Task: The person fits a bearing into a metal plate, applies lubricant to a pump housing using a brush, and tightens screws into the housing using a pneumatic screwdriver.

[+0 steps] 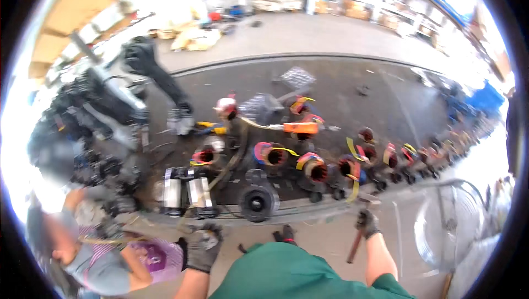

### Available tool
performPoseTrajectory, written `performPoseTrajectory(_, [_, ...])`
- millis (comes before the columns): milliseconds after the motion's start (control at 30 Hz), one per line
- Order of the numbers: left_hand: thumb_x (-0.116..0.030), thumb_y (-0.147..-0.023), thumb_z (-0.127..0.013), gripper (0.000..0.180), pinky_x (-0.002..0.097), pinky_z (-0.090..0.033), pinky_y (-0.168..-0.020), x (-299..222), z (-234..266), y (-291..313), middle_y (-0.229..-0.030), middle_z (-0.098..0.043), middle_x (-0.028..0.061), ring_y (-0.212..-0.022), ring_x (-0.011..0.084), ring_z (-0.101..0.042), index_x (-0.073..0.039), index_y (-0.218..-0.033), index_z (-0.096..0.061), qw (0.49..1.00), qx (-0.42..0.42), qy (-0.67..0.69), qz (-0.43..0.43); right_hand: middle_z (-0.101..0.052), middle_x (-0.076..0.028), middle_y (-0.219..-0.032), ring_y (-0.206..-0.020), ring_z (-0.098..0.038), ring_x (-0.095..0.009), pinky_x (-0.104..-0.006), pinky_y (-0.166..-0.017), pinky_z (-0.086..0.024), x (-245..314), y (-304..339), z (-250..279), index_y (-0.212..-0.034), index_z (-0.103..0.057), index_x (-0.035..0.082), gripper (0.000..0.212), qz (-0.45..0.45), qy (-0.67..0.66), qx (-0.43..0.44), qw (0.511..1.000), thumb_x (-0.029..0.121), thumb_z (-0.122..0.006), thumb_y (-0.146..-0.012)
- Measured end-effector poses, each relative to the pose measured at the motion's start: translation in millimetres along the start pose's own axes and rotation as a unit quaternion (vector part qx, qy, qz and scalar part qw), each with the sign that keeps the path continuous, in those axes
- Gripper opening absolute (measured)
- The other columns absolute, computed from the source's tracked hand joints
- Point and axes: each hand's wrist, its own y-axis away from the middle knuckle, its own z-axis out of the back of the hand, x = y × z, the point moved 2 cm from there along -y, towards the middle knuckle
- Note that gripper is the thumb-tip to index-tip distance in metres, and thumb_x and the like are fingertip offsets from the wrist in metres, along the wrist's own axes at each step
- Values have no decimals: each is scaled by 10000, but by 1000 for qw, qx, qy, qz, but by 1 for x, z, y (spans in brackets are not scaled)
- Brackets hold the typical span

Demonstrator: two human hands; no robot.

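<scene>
My right hand (368, 223), in a dark glove, is closed around a hammer (354, 248) just off the table's near edge. The hammer's reddish-brown handle points down and its head is up by the edge. My left hand (204, 248), in a grey glove, is at the same edge further left; blur hides how its fingers lie. Just beyond it stand two silver metal cylinders with black ends (199, 191). A black round part with a central hole (257, 204) lies to their right. Several copper-wound motor stators (315, 170) with pink and yellow leads line the table.
An orange-handled tool (301, 128) lies mid-table beside clear plastic wrap (260, 106). Dark parts and cables (93, 112) are heaped at the left. A co-worker (91, 255) works at lower left, beside a purple plastic seat (160, 257). A clear plastic roll (449, 227) stands at right.
</scene>
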Motion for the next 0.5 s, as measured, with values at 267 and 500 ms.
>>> performPoseTrajectory(267, [-77,-927,-675,349,400,-548,-1018,2,-81,42,-1170,-693,100,-1078,272,-674,5,-1262,-617,982,172,67,-26,-694,-94,-1166,-1007,-663,-249,-572,-947,-513,80,-130,187,-1253,-669,15,429,-338,9,426,839,356,-622,-997])
performPoseTrajectory(500, [-132,-907,-737,375,492,-528,-1036,52,6,18,-1253,-679,152,-1174,323,-648,-21,-1251,-637,981,135,87,-113,-500,-70,-609,-493,-481,-233,-603,-691,-477,36,-101,64,-903,-568,103,571,-309,206,248,895,671,-520,-906])
